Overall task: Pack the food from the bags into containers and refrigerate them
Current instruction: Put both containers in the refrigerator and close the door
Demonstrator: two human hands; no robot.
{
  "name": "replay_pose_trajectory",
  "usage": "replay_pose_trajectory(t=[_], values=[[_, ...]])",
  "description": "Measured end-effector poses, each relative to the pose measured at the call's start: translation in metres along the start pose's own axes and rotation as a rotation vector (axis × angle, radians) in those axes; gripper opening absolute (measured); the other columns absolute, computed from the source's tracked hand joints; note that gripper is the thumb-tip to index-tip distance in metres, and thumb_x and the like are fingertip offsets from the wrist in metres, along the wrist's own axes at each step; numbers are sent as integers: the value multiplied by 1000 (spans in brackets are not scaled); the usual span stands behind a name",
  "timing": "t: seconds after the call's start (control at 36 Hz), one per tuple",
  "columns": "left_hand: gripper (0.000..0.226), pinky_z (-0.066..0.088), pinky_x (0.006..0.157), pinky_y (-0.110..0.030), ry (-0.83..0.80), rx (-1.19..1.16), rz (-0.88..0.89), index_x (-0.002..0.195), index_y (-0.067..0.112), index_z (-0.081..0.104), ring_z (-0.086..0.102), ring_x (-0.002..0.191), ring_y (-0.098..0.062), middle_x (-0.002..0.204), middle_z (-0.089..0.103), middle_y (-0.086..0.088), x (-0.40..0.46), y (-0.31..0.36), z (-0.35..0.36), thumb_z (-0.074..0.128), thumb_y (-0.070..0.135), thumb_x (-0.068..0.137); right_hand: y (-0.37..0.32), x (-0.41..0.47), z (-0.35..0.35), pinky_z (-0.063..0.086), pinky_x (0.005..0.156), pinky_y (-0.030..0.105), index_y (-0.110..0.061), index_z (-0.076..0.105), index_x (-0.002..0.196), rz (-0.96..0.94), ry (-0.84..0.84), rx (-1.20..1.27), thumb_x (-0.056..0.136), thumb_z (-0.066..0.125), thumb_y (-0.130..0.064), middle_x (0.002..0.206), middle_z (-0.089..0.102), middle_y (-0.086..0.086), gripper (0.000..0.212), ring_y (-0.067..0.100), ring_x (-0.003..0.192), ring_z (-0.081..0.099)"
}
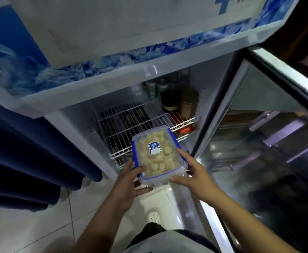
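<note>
A clear plastic container (158, 154) with a blue-rimmed lid and a small label is full of pale food pieces. Both hands hold it in the air in front of the open fridge (94, 99). My left hand (129, 181) grips its near left corner, thumb on the lid. My right hand (191, 172) holds the right side, its fingers along the edge. The container hovers just before the white wire shelf (131, 128) of the fridge's lower compartment.
Dark jars and cans (171, 101) stand at the back right of the wire shelf, and a red packet (185, 130) lies below. The glass fridge door (259, 143) is swung open to the right. A dark blue curtain (30, 152) hangs at the left.
</note>
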State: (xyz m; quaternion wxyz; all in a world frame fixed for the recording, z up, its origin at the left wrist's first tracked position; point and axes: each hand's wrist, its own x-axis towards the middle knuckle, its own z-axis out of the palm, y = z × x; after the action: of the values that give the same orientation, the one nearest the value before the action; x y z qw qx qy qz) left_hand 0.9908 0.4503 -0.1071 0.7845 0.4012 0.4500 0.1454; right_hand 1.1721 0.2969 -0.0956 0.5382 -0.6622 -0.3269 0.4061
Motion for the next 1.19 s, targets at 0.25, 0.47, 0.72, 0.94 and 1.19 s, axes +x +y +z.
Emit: replay_pose_trajectory(t=[0.25, 0.47, 0.72, 0.94, 1.19], values=[[57, 57, 84, -65, 108, -24, -36, 144, 37, 47, 69, 106, -37, 121, 68, -6, 83, 52, 39, 67, 17, 94, 7, 110, -27, 53, 101, 37, -67, 56, 119, 9, 49, -5, 69, 91, -26, 132, 64, -13, 73, 16, 119, 63], [37, 63, 72, -44, 271, 22, 65, 127, 35, 55, 73, 92, -25, 111, 71, -5, 118, 51, 68, 68, 17, 97, 12, 171, -47, 38, 108, 30, -29, 61, 127, 30, -53, -189, 85, 79, -16, 152, 40, 8, 47, 24, 141, 40], [47, 50, 79, -12, 419, 493, 481, 130, 19, 57, 61, 102, -14, 137, 50, -12, 141, 17, 80, 66, -7, 91, 18, 192, -49, 19, 121, 51, -47, 25, 153, 3, -262, -898, 90, 69, -37, 168, -2, -3, 78, 27, 154, 7], [48, 50, 97, -30, 444, 809, 427, 144, 11, 53, 59, 119, -34, 148, 42, -21, 165, 37, 82, 59, 4, 97, 8, 222, -47, 7, 119, 59, -42, 8, 157, 73, -360, -1148, 90, 64, -46, 168, 0, 2, 88, 31, 154, -3], [75, 54, 92, -36, 333, 1267, 259, 160, 30, 24, 55, 129, -35, 171, 3, -4, 174, 53, 82, 54, 4, 96, -9, 250, -58, 6, 119, 59, -38, 9, 158, 220, -530, -1258, 92, 60, -47, 168, 9, 0, 84, 35, 153, 2]])
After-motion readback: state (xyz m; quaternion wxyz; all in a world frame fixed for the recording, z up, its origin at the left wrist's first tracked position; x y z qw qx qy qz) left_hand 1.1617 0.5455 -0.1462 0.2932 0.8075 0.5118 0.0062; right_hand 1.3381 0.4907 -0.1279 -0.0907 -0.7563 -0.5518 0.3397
